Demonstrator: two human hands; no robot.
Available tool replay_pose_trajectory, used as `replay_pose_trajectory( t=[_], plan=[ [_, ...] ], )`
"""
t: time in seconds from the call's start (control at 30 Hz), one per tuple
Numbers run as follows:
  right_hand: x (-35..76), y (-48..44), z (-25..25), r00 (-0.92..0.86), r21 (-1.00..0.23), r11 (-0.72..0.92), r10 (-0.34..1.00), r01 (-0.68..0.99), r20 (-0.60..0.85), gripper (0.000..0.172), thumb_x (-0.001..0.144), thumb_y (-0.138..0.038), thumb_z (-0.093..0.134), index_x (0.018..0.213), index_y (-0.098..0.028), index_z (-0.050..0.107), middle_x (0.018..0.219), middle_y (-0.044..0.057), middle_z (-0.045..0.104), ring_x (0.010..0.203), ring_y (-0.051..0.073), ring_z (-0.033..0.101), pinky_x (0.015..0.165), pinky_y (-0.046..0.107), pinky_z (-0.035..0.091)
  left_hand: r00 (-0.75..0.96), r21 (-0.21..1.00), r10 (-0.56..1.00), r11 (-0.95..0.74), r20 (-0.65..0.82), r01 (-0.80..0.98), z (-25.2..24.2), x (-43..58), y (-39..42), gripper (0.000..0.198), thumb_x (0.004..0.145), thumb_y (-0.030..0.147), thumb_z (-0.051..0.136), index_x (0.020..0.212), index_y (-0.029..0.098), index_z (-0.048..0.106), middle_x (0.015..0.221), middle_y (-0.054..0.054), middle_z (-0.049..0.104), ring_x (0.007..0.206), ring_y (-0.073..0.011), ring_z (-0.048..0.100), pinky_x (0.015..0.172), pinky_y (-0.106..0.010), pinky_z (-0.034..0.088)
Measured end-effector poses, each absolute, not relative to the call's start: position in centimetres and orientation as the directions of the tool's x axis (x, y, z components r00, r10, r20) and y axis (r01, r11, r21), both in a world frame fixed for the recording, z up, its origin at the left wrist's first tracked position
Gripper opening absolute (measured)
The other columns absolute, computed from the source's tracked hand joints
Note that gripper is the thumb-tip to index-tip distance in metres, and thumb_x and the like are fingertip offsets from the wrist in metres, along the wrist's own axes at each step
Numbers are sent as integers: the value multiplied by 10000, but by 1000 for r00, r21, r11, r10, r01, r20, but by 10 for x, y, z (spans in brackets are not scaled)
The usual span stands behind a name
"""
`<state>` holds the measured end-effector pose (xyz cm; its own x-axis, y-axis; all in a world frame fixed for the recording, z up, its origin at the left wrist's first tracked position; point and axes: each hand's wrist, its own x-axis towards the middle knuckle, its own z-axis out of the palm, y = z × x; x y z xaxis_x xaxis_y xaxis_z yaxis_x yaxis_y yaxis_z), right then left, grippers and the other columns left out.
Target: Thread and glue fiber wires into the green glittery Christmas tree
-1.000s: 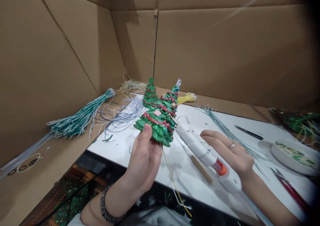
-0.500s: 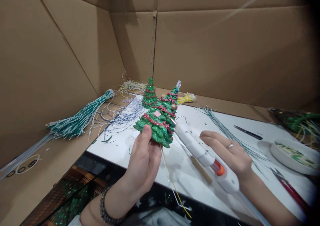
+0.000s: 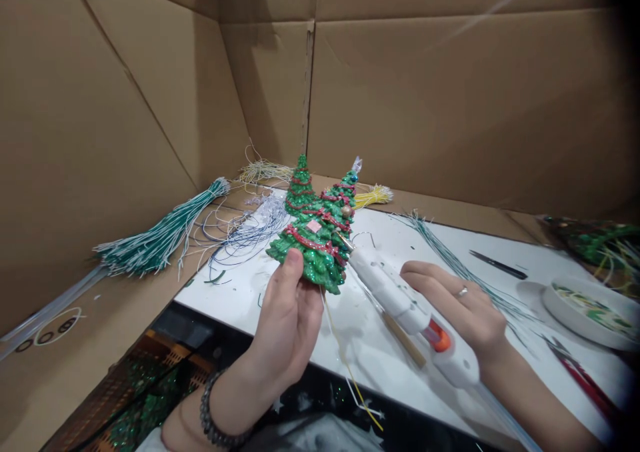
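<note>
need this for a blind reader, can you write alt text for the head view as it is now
A left hand holds up a glittery green tree ornament while the right hand holds a glue gun, its tip at or near the ornament. On the white table lie wires, red-handled cutters and a bowl; cardboard stands behind.

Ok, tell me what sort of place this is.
Likely a craft or assembly workbench, judging by the glue gun, the bundle of green strands and the cardboard walls.
</note>
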<state>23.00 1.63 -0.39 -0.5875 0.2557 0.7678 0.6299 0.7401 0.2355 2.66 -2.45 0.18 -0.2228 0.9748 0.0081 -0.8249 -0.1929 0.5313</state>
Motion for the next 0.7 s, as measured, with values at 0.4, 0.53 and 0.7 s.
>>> replay_pose_trajectory(
  t=[0.4,0.53,0.7],
  plan=[
    [233,13,-5,-557,118,757,356,643,750,289,944,-103,324,910,-220,587,861,39,698,640,125,651,566,225,480,-230,558,973,-189,-4,-808,0,27,-25,342,907,289,599,1245,237,613,1202,-58,696,1191,-185,603,1029,-321,463],
    [241,12,-15,-507,-44,744,497,667,705,260,955,-194,378,954,-237,634,952,44,733,736,167,705,648,257,545,-221,562,975,-183,0,-807,0,27,-23,331,920,294,577,1243,235,614,1232,-56,686,1216,-185,588,1054,-328,448],
    [254,24,-34,-346,-180,683,557,708,755,343,951,-370,418,1219,-313,624,1180,45,711,1026,247,703,798,350,580,-218,554,976,-196,26,-809,4,27,-21,317,935,309,547,1234,237,624,1270,-54,671,1235,-190,576,1049,-337,458]
  ],
)
